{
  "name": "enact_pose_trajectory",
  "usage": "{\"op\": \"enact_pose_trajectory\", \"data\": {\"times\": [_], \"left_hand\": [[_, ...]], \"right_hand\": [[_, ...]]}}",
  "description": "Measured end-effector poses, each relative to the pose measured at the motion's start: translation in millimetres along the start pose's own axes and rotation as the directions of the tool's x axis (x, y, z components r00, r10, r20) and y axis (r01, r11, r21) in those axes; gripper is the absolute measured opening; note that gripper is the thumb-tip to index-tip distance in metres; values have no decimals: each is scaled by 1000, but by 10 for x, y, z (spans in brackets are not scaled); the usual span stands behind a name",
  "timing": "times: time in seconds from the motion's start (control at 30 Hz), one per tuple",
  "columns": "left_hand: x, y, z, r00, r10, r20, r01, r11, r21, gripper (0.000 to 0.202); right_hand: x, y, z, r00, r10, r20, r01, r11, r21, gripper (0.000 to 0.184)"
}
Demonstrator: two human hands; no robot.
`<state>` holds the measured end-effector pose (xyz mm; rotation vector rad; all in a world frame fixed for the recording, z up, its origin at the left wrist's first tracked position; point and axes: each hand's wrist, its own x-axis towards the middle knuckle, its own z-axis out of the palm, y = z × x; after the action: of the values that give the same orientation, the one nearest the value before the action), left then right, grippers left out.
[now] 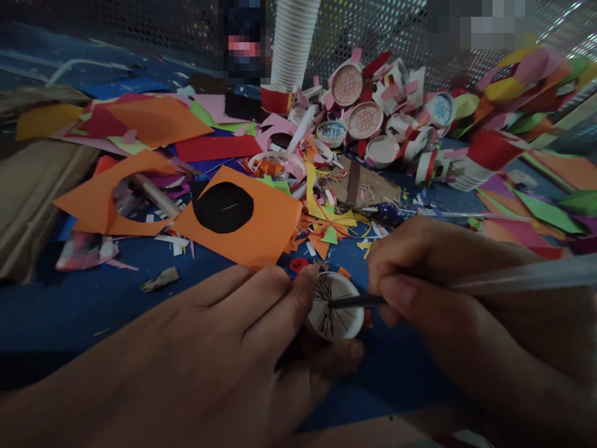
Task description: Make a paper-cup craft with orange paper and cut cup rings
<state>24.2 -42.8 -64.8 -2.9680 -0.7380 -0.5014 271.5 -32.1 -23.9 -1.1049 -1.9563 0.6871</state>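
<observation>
White cup base [344,321] between left fingers [302,292], pen [522,277] in curled right fingers [402,291].

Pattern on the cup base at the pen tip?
Dark lines radiating across the white cup base, partly hidden by the left hand; best in the head view.

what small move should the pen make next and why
Perhaps draw one more line into the barer upper right of the white disc: dark strokes crowd its left, the pen in the right hand points near where they meet, and the left hand holds the disc.
</observation>
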Motion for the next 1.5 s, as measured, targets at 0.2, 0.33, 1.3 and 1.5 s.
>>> {"op": "enact_pose_trajectory", "data": {"times": [0.2, 0.33, 1.3, 1.5], "left_hand": [[37, -13, -43, 1000, 27, -11, -26, 997, 67, 54], [59, -32, -50, 998, 58, -4, -58, 995, 86, 54], [78, -5, -121, 999, 31, 37, -36, 991, 129, 52], [2, -6, -38, 999, 14, -48, -5, 985, 173, 51]], "right_hand": [[27, -62, -22, 1000, -9, 4, 9, 997, -77, 22], [27, -104, -24, 999, 21, 46, -17, 997, -72, 24], [39, -107, -49, 997, 52, 64, -53, 999, 12, 26], [7, -84, -24, 995, 71, 71, -77, 994, 76, 27]]}}
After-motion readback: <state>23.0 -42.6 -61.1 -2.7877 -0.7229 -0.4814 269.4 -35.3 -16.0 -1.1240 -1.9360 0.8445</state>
